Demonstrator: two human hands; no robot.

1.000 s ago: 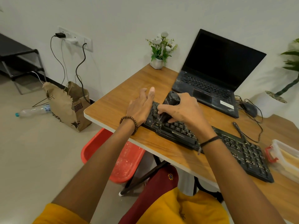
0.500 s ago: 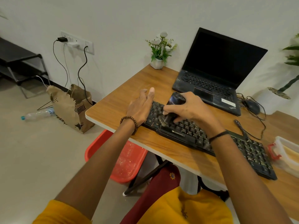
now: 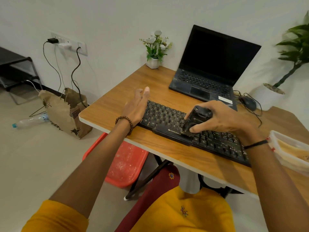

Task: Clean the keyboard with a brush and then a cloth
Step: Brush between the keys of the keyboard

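A black keyboard [image 3: 168, 117] lies slantwise along the front of the wooden desk [image 3: 117, 101]. My right hand [image 3: 222, 117] grips a black brush [image 3: 194, 120], whose bristles rest on the keys near the keyboard's middle front. With straight fingers, my left hand [image 3: 136, 108] rests against the keyboard's left end. No cloth is clearly visible.
An open black laptop [image 3: 212, 64] stands behind the keyboard, a small flower pot [image 3: 153, 62] to its left, a mouse [image 3: 249, 102] with cables to its right. A clear plastic container [image 3: 291, 151] sits at the desk's right edge. A red stool [image 3: 123, 166] stands below.
My right hand has swept the brush to the right along the keys, from the keyboard's left part to its middle. My left hand has stayed at the left end.
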